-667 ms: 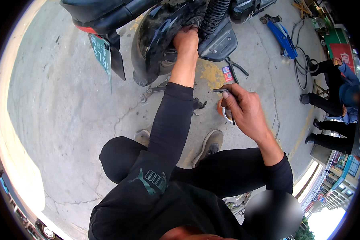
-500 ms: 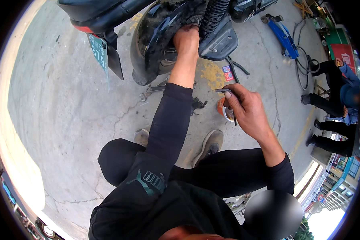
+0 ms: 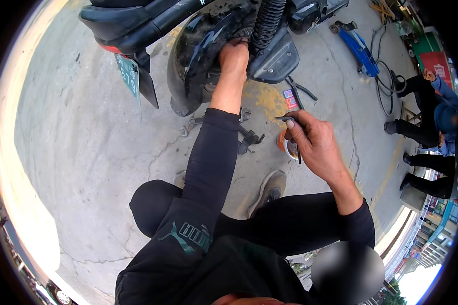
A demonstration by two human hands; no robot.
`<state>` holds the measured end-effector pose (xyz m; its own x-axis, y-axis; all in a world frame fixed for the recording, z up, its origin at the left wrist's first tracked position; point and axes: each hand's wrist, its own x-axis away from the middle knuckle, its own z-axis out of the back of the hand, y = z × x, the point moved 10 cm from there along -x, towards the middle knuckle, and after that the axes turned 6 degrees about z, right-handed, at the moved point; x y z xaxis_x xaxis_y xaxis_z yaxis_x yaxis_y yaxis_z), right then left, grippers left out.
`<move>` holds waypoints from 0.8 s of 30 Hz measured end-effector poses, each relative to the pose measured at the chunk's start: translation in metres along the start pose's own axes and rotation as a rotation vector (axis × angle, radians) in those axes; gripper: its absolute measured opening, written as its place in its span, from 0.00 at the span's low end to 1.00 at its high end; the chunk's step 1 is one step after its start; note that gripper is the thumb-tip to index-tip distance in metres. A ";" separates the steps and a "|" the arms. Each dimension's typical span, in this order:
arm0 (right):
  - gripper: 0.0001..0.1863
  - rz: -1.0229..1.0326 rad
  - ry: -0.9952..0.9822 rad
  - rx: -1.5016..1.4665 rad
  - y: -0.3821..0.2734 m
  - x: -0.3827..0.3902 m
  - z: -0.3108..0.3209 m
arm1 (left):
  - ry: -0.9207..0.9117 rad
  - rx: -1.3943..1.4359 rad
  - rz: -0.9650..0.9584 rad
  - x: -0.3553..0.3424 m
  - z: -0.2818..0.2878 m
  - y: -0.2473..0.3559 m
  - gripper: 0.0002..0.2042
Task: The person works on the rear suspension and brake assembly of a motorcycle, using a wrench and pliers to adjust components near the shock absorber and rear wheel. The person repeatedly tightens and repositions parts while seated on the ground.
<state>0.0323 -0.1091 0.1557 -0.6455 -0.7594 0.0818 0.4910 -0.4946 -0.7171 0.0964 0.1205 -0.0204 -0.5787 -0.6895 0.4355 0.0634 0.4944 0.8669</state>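
My left hand [image 3: 234,58] reaches in at the rear wheel area of a black scooter [image 3: 180,71], between the dark mudguard and the black coil spring [image 3: 269,23]. Its fingertips are hidden there, so what they touch does not show. In front of me, above the ground, my right hand [image 3: 318,142] is closed round an L-shaped hex key [image 3: 285,118]. The short arm of the key points left, and the long arm hangs below my fingers. Partly behind this hand stands an orange and white tub [image 3: 283,144] on the concrete.
A spanner [image 3: 186,130] and a black metal part [image 3: 250,140] lie below the scooter. Long-handled pliers [image 3: 304,90] rest beside a small red and blue packet [image 3: 289,98]. Farther right are a blue floor jack [image 3: 358,48], a hose [image 3: 387,84] and people [image 3: 440,122].
The view has shifted slightly, so the scooter and ground items sit a little lower. My left hand stays in at the scooter, and my right hand keeps the hex key.
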 end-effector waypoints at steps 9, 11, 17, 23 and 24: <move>0.09 0.022 0.013 0.011 -0.007 0.004 0.001 | -0.199 0.026 0.030 -0.013 -0.003 -0.011 0.11; 0.08 -0.004 0.026 0.003 -0.003 0.008 0.002 | -0.185 0.018 -0.018 -0.005 -0.006 -0.009 0.11; 0.08 -0.034 0.026 0.020 -0.005 0.009 0.004 | -0.007 -0.189 -0.097 -0.008 0.000 0.006 0.16; 0.11 0.033 0.033 0.097 0.002 0.011 0.010 | 0.047 -0.383 -0.262 -0.017 -0.003 0.007 0.21; 0.10 0.110 0.035 0.147 0.003 0.009 0.010 | 0.003 -0.327 -0.258 -0.018 -0.001 0.007 0.19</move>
<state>0.0338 -0.1210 0.1609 -0.6018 -0.7985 -0.0173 0.6384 -0.4679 -0.6111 0.1081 0.1352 -0.0220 -0.6069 -0.7706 0.1944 0.1721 0.1114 0.9788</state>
